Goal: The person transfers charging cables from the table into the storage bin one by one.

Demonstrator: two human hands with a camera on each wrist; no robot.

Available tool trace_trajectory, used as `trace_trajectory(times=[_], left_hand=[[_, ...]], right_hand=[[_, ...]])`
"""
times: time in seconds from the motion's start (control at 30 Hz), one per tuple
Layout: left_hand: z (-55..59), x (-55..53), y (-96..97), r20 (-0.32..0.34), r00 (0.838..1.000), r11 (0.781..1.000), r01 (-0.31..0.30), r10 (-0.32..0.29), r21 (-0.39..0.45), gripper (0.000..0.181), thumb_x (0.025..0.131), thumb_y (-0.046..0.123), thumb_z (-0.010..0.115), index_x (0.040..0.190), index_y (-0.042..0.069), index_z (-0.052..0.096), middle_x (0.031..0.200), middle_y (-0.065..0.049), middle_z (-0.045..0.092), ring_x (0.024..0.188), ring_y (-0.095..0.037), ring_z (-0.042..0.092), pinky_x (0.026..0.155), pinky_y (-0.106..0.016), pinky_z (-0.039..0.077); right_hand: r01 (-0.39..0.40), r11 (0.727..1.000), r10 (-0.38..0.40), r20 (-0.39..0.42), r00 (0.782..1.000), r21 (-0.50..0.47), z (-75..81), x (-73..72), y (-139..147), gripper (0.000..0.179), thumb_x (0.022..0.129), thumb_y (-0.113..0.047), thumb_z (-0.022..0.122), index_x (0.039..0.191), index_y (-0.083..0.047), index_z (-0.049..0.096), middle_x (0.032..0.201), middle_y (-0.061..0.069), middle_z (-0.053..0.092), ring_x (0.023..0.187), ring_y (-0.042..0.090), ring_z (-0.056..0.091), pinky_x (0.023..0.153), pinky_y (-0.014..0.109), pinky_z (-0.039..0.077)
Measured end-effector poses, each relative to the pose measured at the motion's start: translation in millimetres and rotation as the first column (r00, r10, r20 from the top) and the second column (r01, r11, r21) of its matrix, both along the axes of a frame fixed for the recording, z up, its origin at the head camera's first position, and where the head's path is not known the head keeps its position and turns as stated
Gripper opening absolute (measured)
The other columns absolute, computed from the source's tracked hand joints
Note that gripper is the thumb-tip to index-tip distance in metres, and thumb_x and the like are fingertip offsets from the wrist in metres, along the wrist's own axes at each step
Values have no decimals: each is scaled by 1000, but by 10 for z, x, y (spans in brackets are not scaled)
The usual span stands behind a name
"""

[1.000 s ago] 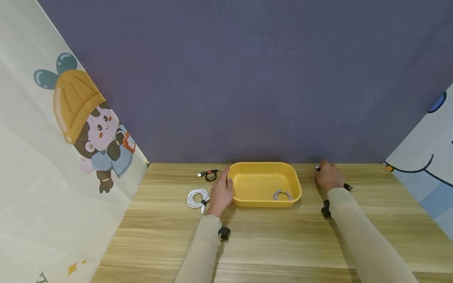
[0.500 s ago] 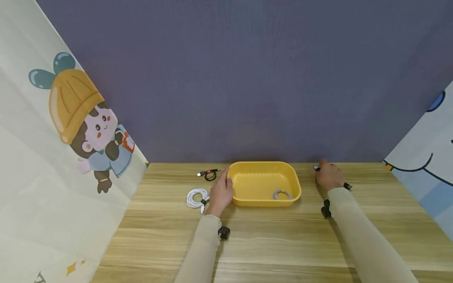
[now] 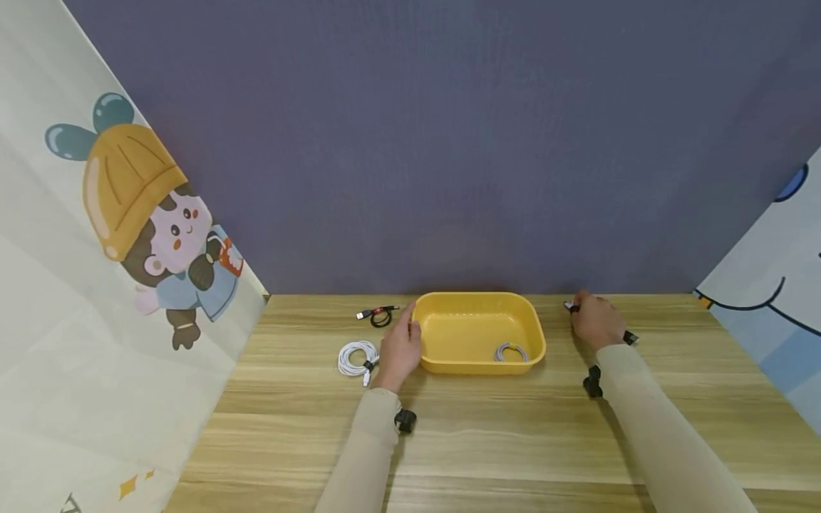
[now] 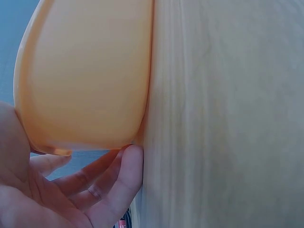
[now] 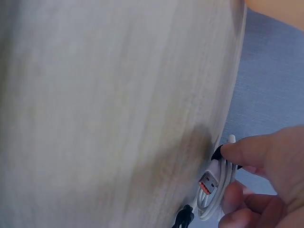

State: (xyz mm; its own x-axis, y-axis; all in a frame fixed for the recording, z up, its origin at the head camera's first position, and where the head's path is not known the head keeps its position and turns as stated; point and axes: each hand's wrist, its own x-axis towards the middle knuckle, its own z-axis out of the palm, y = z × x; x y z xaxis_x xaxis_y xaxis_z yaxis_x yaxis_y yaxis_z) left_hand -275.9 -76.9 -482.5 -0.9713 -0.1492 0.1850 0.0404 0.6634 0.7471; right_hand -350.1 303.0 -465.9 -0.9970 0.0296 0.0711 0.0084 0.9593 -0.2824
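My left hand (image 3: 399, 350) holds the left end of a yellow plastic bin (image 3: 477, 368), thumb at the rim and fingers against the outer wall. In the left wrist view the fingertips (image 4: 131, 164) touch the bin's lower edge (image 4: 85, 95). A grey coiled cable (image 3: 499, 353) lies inside the bin at the right. Right of the bin, my right hand (image 3: 598, 320) pinches a coiled white USB cable (image 5: 227, 178) with a black tie, between thumb and fingers. Its USB plug (image 5: 209, 179) shows an orange inside. Most of that cable is hidden by the hand in the head view.
A black USB cable (image 3: 382, 318) and a larger white coiled cable (image 3: 358, 358) lie left of the bin. Another black cable end (image 3: 631, 338) shows beside my right hand. A dark upright panel (image 3: 481, 178) borders the wooden table's (image 3: 500, 442) far edge.
The white cable's tip by my right hand has shifted slightly left. My left hand stays at the bin, which has not visibly moved.
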Motion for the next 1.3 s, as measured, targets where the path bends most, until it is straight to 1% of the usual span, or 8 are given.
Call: trace_trajectory(times=[0.17, 0.33, 0.6, 0.8, 0.93, 1.07, 1.2, 1.3], left_hand=[[9, 5, 0, -7, 1000, 1000, 3, -3, 4, 45, 100, 28, 41, 145, 33, 36, 127, -10, 58, 95, -32, 61, 80, -49, 48], [10, 6, -4, -2, 1000, 1000, 2, -2, 3, 46, 100, 27, 42, 145, 32, 35, 129, -10, 57, 96, -32, 61, 80, -50, 48], [16, 8, -9, 7, 1000, 1000, -1, 1, 5, 46, 100, 28, 41, 145, 32, 35, 131, -8, 56, 99, -34, 60, 82, -50, 47], [15, 8, -12, -2, 1000, 1000, 0, 0, 4, 45, 100, 27, 41, 145, 32, 36, 129, -9, 57, 98, -34, 61, 82, -50, 47], [7, 6, -12, 1, 1000, 1000, -1, 1, 4, 46, 100, 28, 41, 145, 32, 36, 130, -9, 56, 100, -34, 60, 83, -50, 47], [-4, 6, -13, 6, 1000, 1000, 0, 0, 5, 46, 100, 28, 41, 145, 33, 35, 131, -8, 55, 98, -32, 61, 81, -49, 48], [3, 12, -15, 9, 1000, 1000, 6, -6, 13, 46, 100, 28, 41, 145, 34, 34, 131, -8, 55, 92, -29, 61, 79, -47, 48], [10, 18, -18, 8, 1000, 1000, 9, -9, 15, 46, 100, 29, 41, 145, 34, 34, 130, -8, 56, 93, -29, 61, 79, -47, 49]], right_hand=[[-32, 999, 32, -21, 999, -27, 10, 38, -3, 24, 93, -14, 49, 114, -2, 52, 87, 24, 61, 54, 28, 53, 39, 38, 36], [-41, 999, 39, -75, 996, -27, 7, 76, -17, 24, 94, -15, 50, 115, -2, 52, 79, 21, 61, 47, 25, 49, 35, 36, 33], [-41, 998, 33, -157, 987, -45, 40, 129, -52, 24, 93, -13, 50, 115, -4, 53, 66, 15, 55, 43, 22, 39, 35, 33, 28], [-49, 997, 36, -217, 976, -54, 75, 174, -106, 22, 92, -11, 53, 113, -4, 56, 70, 17, 56, 42, 21, 38, 34, 33, 27], [-56, 997, 41, -243, 969, -54, 78, 198, -122, 22, 92, -11, 53, 112, -4, 57, 70, 18, 57, 42, 22, 38, 34, 33, 27], [-58, 997, 43, -261, 964, -52, 83, 221, -125, 22, 91, -11, 54, 112, -5, 57, 76, 21, 59, 43, 23, 41, 34, 34, 28], [-62, 997, 46, -298, 954, -44, 104, 243, -144, 21, 91, -11, 56, 111, -7, 58, 82, 23, 60, 45, 25, 45, 34, 35, 29], [-61, 997, 46, -319, 947, -38, 142, 270, -173, 22, 90, -11, 58, 112, -8, 60, 84, 24, 60, 46, 26, 46, 34, 35, 29]])
